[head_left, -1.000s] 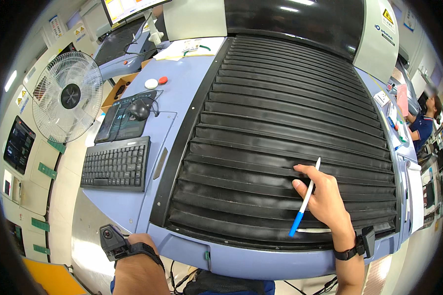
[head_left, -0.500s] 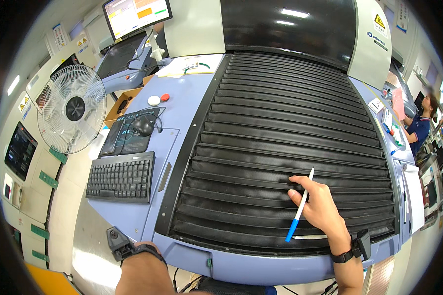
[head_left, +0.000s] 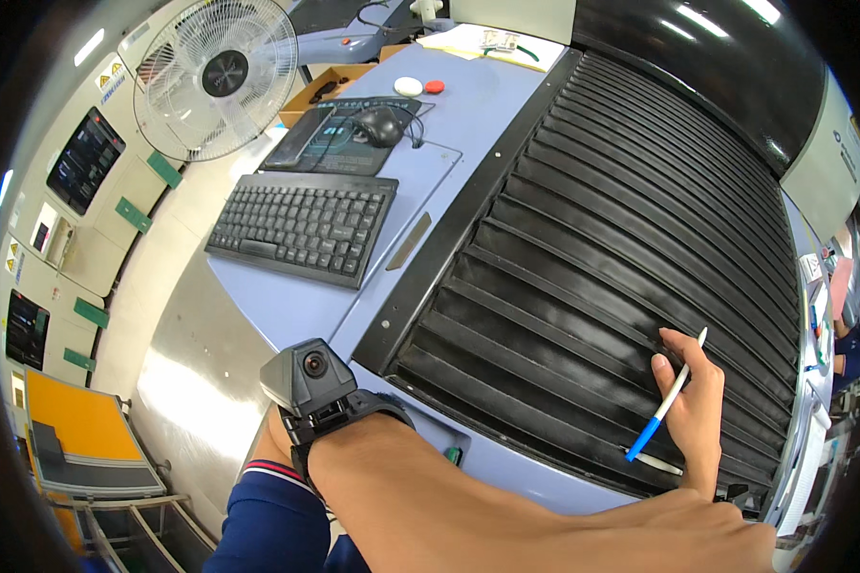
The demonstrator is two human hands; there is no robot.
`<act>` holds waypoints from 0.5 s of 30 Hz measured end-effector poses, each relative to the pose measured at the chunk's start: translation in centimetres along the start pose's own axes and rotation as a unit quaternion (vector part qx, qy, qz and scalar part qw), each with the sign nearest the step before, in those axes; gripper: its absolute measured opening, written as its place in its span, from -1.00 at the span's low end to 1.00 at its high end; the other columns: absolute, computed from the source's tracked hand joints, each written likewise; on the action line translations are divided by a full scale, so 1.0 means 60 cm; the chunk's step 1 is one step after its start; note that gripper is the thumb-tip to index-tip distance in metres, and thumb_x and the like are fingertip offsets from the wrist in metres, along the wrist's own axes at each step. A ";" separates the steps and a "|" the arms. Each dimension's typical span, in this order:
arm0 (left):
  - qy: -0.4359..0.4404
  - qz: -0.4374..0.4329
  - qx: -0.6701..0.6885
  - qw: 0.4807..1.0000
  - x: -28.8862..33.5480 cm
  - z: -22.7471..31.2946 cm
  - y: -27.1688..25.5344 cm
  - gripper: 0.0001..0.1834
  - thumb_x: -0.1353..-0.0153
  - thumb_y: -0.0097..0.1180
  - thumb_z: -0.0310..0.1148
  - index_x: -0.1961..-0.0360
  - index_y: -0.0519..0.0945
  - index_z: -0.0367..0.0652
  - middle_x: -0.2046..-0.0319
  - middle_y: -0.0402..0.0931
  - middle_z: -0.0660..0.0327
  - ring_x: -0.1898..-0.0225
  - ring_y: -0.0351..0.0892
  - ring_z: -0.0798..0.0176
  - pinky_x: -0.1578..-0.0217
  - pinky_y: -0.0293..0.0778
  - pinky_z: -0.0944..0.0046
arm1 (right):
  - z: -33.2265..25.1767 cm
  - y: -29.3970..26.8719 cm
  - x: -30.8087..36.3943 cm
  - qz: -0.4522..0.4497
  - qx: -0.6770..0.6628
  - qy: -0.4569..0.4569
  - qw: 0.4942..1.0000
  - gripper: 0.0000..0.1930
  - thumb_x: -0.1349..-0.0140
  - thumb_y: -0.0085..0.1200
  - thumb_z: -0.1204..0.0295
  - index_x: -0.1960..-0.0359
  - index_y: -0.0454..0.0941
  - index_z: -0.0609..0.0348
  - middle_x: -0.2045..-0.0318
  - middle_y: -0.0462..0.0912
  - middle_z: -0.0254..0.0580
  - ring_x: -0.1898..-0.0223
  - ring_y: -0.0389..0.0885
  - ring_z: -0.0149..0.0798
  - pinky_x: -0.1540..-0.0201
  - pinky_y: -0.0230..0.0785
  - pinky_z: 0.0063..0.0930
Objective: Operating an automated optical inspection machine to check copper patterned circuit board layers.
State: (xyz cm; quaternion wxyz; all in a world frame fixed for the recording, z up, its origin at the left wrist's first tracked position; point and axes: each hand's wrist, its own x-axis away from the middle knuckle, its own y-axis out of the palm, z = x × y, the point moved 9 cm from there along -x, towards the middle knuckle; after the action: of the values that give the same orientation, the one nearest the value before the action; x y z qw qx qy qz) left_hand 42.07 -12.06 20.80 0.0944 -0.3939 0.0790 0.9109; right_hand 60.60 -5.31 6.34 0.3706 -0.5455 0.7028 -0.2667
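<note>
My right hand [head_left: 696,406] is over the black ribbed cover [head_left: 554,258], with a white-and-blue pen [head_left: 671,403] slanting across it between thumb and fingers. The blue end points down toward me, the white tip up and away. Just below it, a thin white stick-like thing [head_left: 657,465] shows at the cover's near edge. My left arm reaches across the lower part of the view, a small black camera [head_left: 320,377] strapped to it. My left hand [head_left: 683,527] comes up by my right wrist; its fingers are hidden or cut off by the edge.
On the blue machine top at left are a black keyboard [head_left: 301,224], a mouse [head_left: 379,126] on a mat, and white and red buttons [head_left: 435,87]. A fan [head_left: 222,76] stands beyond. An orange-topped cart [head_left: 86,430] is at lower left. Papers [head_left: 506,43] lie at the back.
The view has swung left and down. My left arm has come across to the right, its hand now beside my right wrist. The pen stays in my right hand.
</note>
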 end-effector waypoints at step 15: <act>-0.313 -0.026 -0.267 0.911 0.074 0.000 -0.039 -0.89 -0.23 0.12 -0.41 0.31 0.52 -0.24 0.45 0.54 0.18 0.37 0.59 0.16 0.32 0.53 0.18 | 0.013 -0.007 0.006 -0.007 -0.024 0.018 1.000 -0.65 -0.39 0.15 0.38 -0.10 0.59 0.40 0.03 0.71 0.12 -0.07 0.66 -0.13 -0.20 0.40 -0.28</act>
State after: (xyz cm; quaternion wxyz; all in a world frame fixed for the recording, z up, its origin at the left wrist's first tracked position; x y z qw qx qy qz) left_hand 39.62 -9.30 17.37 0.0293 -0.1009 -0.2114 0.9717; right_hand 61.44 -5.77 6.11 0.3424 -0.5544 0.7119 -0.2620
